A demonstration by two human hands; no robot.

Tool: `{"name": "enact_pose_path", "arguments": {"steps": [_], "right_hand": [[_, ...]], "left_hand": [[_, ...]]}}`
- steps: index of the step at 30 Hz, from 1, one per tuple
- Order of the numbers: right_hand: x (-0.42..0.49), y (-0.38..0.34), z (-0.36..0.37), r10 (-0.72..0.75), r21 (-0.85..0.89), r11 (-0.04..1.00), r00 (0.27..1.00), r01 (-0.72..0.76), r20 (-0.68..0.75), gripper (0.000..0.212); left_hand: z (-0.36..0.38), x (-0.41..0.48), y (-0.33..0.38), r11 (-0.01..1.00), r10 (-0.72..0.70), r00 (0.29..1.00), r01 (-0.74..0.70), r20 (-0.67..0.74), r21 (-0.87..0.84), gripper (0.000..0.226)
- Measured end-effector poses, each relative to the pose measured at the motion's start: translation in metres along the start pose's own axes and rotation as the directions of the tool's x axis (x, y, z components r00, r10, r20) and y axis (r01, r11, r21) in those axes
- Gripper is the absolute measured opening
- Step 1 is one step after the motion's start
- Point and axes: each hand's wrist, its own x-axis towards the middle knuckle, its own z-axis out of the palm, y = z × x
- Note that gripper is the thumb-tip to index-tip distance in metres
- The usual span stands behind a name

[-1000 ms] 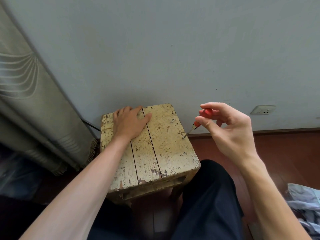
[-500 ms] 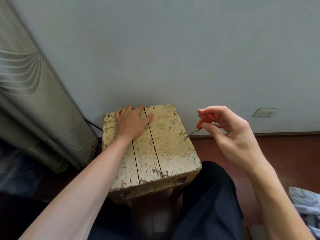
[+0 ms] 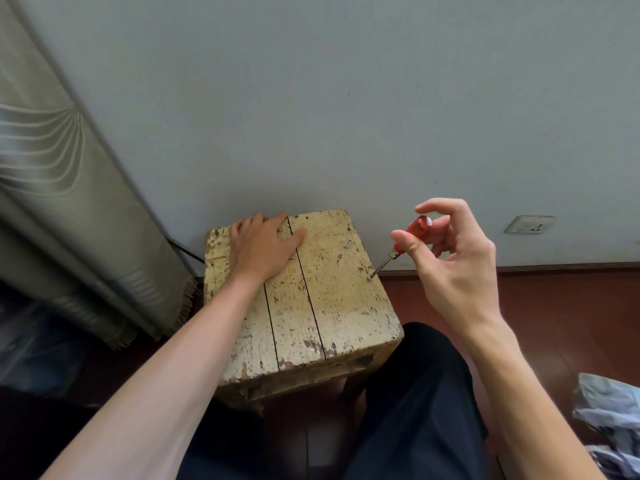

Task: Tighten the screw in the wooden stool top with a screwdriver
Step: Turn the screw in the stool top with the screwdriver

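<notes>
Right hand [image 3: 457,271] pinches the one red-handled screwdriver [image 3: 414,232], tip on a screw [image 3: 370,277] at 3 o'clock of the wooden stool top [image 3: 332,306]; second screw [image 3: 348,243] at 1 o'clock; left hand [image 3: 259,249] flat, fingers straight, at 11 o'clock.

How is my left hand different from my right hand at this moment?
The left hand lies flat, palm down, on the stool top. The right hand is raised beside the stool's right edge. The left hand's fingers are straight and hold nothing, while the right hand's thumb and curled fingers pinch the red-handled screwdriver. Both hands are bare and work at the same stool.
</notes>
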Motion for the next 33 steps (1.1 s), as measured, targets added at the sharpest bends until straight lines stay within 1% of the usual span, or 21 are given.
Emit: {"name": "enact_pose_path", "arguments": {"steps": [4,6,8,10,12,15,17,20,23,26,28,29,31,33], "right_hand": [[-0.002,0.002,-0.003,-0.034,-0.001,0.999,0.999,0.034,0.02,0.03],[-0.001,0.004,-0.011,-0.033,0.031,0.999,0.995,0.031,0.09,0.038],[0.0,0.007,-0.02,-0.046,0.022,0.999,0.981,0.042,0.186,0.045],[0.002,0.009,-0.025,-0.043,0.042,0.999,0.966,0.033,0.255,0.048],[0.001,0.009,-0.026,-0.027,0.095,0.995,0.958,0.0,0.286,0.047],[0.0,0.009,-0.023,-0.045,0.104,0.994,0.965,0.018,0.258,0.047],[0.001,0.009,-0.021,-0.054,0.097,0.995,0.974,0.033,0.222,0.043],[0.0,0.007,-0.015,-0.056,0.026,0.998,0.989,0.053,0.134,0.032],[-0.002,0.006,-0.009,-0.032,0.004,0.999,0.998,0.031,0.056,0.029],[-0.003,0.006,-0.006,-0.049,0.006,0.999,0.998,0.048,0.051,0.031],[-0.002,0.006,-0.01,-0.067,-0.014,0.998,0.993,0.068,0.093,0.038],[-0.001,0.007,-0.014,-0.072,-0.016,0.997,0.988,0.075,0.14,0.043],[0.001,0.008,-0.021,-0.078,0.013,0.997,0.964,0.078,0.255,0.05],[0.002,0.008,-0.026,-0.068,0.062,0.997,0.942,0.05,0.329,0.053]], "left_hand": [[0.001,0.0,-0.001,1.0,-0.005,1.0,0.005,0.003,-0.002,0.078],[0.001,0.0,0.0,1.0,-0.002,1.0,0.002,0.002,0.004,0.077],[0.0,0.001,0.0,1.0,-0.002,1.0,0.002,0.003,0.002,0.077],[0.0,0.0,0.0,1.0,-0.004,1.0,0.004,0.001,0.001,0.077],[0.0,0.0,0.0,1.0,-0.006,1.0,0.006,0.004,0.001,0.077],[-0.001,0.0,0.001,1.0,-0.005,1.0,0.005,0.003,0.004,0.077],[-0.001,0.0,0.001,1.0,-0.006,1.0,0.006,0.005,0.003,0.077],[-0.001,0.0,0.001,1.0,-0.005,1.0,0.005,0.002,0.004,0.076],[-0.001,-0.001,0.001,1.0,-0.006,1.0,0.006,0.003,0.003,0.077],[-0.001,-0.001,0.001,1.0,-0.005,1.0,0.005,0.001,0.007,0.077],[-0.001,-0.001,0.001,1.0,-0.003,1.0,0.003,0.003,0.004,0.076],[0.0,-0.001,0.001,1.0,-0.003,1.0,0.003,0.0,0.003,0.076],[0.0,-0.001,0.001,1.0,-0.005,1.0,0.005,-0.003,0.002,0.077],[0.0,0.0,0.001,1.0,-0.003,1.0,0.003,-0.007,0.002,0.077]]}}
